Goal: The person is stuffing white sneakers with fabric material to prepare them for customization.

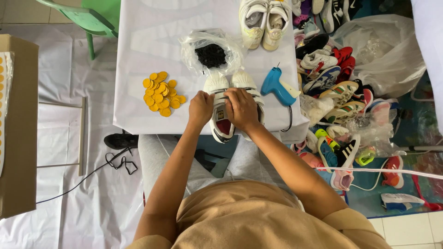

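A pair of small white sneakers (232,99) lay side by side, toes pointing away from the person, at the near edge of a white-covered table (138,55), with the heels overhanging that edge slightly. Both hands rested on top of the pair, over the lace area. The left hand (200,109) sat on the left shoe, fingers curled down and closed against the upper in a narrow pinch; what it pinched could not be told. The right hand (242,109) covered the right shoe and reached across the gap between the two shoes, fingers bent and pressed together on the upper, likewise nearly closed. The two hands were just beside each other, almost touching above the pair. Directly beyond the sneakers, toward the far side of the table, sat a crumpled clear plastic bag (210,50) holding a dark mass of small black items. To the left of the sneakers lay a heap of round yellow discs (161,93), apart from the left hand. To the right of the sneakers, near the right hand, lay a blue tagging gun (278,86) with a black cord running off the table edge. Farther beyond the sneakers, past the bag, stood a second pair of white shoes (264,20). Off the table, to the right of the sneakers, a pile of mixed sneakers (339,92) covered the floor.
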